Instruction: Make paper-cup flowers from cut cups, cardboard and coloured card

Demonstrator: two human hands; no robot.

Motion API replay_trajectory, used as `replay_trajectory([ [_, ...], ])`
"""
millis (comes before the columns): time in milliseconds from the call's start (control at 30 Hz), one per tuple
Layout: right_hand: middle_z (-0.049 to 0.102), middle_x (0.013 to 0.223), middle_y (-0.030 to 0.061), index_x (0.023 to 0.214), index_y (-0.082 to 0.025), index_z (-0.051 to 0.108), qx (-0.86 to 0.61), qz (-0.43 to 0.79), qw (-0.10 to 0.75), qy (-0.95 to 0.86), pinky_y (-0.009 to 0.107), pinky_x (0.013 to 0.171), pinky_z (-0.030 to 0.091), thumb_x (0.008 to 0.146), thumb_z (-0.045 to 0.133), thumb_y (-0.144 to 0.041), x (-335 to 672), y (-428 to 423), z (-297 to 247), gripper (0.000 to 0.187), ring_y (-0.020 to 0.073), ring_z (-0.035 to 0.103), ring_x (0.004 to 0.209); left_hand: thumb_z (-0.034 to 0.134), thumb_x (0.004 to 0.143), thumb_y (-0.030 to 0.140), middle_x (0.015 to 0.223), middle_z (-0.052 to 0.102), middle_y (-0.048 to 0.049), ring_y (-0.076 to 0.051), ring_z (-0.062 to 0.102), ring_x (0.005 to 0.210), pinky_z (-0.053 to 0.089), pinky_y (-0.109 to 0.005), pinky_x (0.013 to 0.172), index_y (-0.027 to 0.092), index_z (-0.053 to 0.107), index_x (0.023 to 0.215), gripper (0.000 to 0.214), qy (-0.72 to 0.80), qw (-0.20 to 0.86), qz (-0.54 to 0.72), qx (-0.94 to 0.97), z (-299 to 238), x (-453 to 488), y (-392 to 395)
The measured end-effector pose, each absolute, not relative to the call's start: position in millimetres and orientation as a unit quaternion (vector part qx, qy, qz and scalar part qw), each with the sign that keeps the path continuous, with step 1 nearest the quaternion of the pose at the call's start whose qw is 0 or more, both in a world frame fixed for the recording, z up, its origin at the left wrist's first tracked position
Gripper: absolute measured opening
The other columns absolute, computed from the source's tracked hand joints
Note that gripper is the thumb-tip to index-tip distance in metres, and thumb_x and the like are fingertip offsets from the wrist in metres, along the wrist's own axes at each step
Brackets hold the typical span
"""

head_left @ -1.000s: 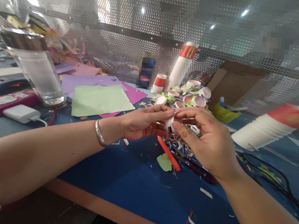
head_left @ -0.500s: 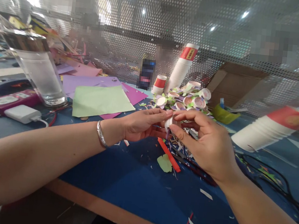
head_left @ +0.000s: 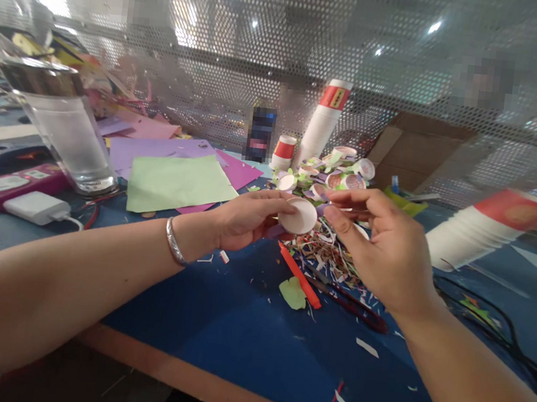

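My left hand [head_left: 252, 220] pinches a white round paper cup base [head_left: 301, 216] between thumb and fingers, its flat face turned towards me. Purple paper tabs stick out from its edge, one low by my left fingers and one on the right side. At that right-hand purple tab [head_left: 320, 211] are the thumb and fingertips of my right hand [head_left: 374, 238], closed on it. Behind my hands lies a heap of similar cup bases [head_left: 341, 176] with green and purple paper tabs. Below them are paper shreds [head_left: 328, 252], an orange-red pen [head_left: 300, 274] and dark-handled scissors [head_left: 357, 309].
Green paper [head_left: 179, 182] and purple sheets [head_left: 159, 148] lie at left, beside a glass tumbler [head_left: 74, 136] and a white charger [head_left: 37, 207]. Cup stacks stand behind [head_left: 323, 123]; another stack [head_left: 486, 230] leans at right near black cables [head_left: 487, 307]. A perforated metal screen [head_left: 246, 51] backs the table.
The cup base has turned so its round white face shows. My right hand has shifted right, from around the base to the tab at its edge.
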State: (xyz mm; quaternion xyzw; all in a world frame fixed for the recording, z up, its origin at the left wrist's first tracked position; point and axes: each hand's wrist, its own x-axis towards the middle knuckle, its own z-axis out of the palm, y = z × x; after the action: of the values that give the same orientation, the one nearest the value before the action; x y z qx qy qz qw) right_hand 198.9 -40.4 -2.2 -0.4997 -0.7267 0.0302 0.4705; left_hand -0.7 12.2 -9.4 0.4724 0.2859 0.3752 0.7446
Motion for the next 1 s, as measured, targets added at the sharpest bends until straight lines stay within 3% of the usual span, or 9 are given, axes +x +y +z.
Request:
replay_trajectory([
  [100,0.076,0.095,0.005,0.1,-0.022,0.071,-0.516,0.051,0.474,-0.711,0.037,0.08,0.056,0.093,0.069,-0.037,203,-36,-3,0.017,0.0202,0.071,0.085,0.063,0.091,0.01,0.09,0.069,-0.0076,-0.015,0.066,0.08,0.051,-0.028,0.072,0.01,0.069,0.093,0.006,0.282,0.742,0.377,0.477,-9,-2,15],
  [400,0.074,0.083,0.0022,0.091,-0.022,0.073,-0.483,0.165,0.536,-0.673,0.031,0.071,0.058,0.085,0.077,-0.029,205,-28,-9,0.01,0.0165,0.07,0.076,0.067,0.085,0.009,0.09,0.071,-0.0082,-0.014,0.066,0.078,0.053,-0.027,0.072,0.01,0.07,0.095,0.011,0.275,0.738,0.343,0.512,-9,-4,16],
  [1000,0.074,0.082,0.0028,0.088,-0.021,0.073,-0.5,0.155,0.519,-0.676,0.031,0.067,0.055,0.085,0.076,-0.031,201,-30,-10,0.011,0.0167,0.068,0.074,0.064,0.083,0.004,0.089,0.069,-0.0053,-0.015,0.067,0.076,0.054,-0.028,0.069,0.014,0.065,0.099,0.019,0.326,0.735,0.354,0.477,-4,-4,16],
])
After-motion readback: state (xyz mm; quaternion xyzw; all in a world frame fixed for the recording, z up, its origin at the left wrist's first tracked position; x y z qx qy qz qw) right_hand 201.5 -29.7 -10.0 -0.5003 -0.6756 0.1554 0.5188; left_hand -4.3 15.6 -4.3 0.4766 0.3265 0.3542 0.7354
